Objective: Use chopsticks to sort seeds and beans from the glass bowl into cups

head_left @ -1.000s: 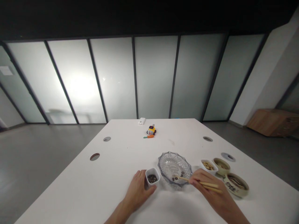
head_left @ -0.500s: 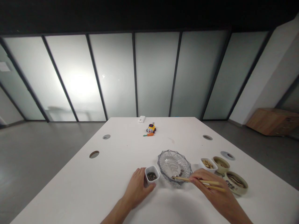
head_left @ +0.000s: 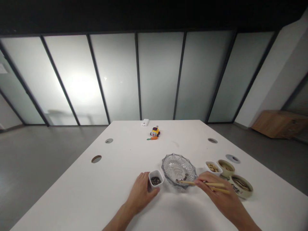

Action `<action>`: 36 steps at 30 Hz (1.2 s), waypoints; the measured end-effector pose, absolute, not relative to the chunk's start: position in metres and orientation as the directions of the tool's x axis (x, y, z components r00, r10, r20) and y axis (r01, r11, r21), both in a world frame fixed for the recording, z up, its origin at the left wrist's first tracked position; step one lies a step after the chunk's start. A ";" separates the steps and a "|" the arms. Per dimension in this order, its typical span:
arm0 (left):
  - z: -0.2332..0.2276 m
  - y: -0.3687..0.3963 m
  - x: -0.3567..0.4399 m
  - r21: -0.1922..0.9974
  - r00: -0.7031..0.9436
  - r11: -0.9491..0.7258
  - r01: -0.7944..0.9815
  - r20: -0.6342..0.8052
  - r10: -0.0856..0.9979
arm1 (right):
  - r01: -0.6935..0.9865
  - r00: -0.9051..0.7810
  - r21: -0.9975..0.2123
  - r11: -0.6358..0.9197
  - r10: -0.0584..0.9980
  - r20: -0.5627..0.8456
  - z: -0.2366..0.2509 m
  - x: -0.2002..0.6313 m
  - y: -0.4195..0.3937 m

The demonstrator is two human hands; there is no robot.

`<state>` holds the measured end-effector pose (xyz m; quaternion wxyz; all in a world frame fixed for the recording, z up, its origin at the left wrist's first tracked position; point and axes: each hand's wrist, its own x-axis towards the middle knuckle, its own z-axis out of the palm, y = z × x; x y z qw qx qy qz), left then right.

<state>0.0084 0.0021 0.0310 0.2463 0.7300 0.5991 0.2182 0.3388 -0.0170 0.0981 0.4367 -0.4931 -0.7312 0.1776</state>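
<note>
My left hand (head_left: 141,192) is closed around the left and near sides of a small white square cup (head_left: 152,175), which stands on the table. Dark seeds (head_left: 156,181) lie inside the cup. In my right hand (head_left: 216,192) is a pair of wooden chopsticks (head_left: 189,182). Their tips reach into a clear scalloped glass bowl (head_left: 171,160), close to its near side. A few dark seeds (head_left: 185,177) lie in the bowl by the tips. Whether a seed is pinched between the tips is too small to tell.
Right of the bowl stand a white cup (head_left: 213,168) of pale nuts and two round, greenish dishes, the far one (head_left: 226,168) and the near one (head_left: 242,186). A yellow toy vehicle (head_left: 155,131), an orange toy carrot (head_left: 153,138) and a white device (head_left: 145,122) lie farther back.
The chopstick tips have shifted very slightly inside the bowl, and the two sticks look closer together near the tips. The left hand stays at the cup. The whole view has drifted a little.
</note>
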 end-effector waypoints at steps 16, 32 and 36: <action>0.033 0.002 0.010 0.624 0.179 -0.157 0.766 0.028 0.983 | 0.527 -0.123 -0.685 0.503 0.843 0.524 0.100 0.338 -0.015; 0.033 0.002 0.010 0.610 0.176 -0.154 0.777 0.025 0.984 | 0.584 0.087 -0.536 0.609 0.610 0.788 0.103 0.310 -0.025; 0.033 0.002 0.010 0.614 0.176 -0.156 0.774 0.029 0.984 | 0.708 0.022 -0.465 0.532 0.641 0.767 0.107 0.330 -0.019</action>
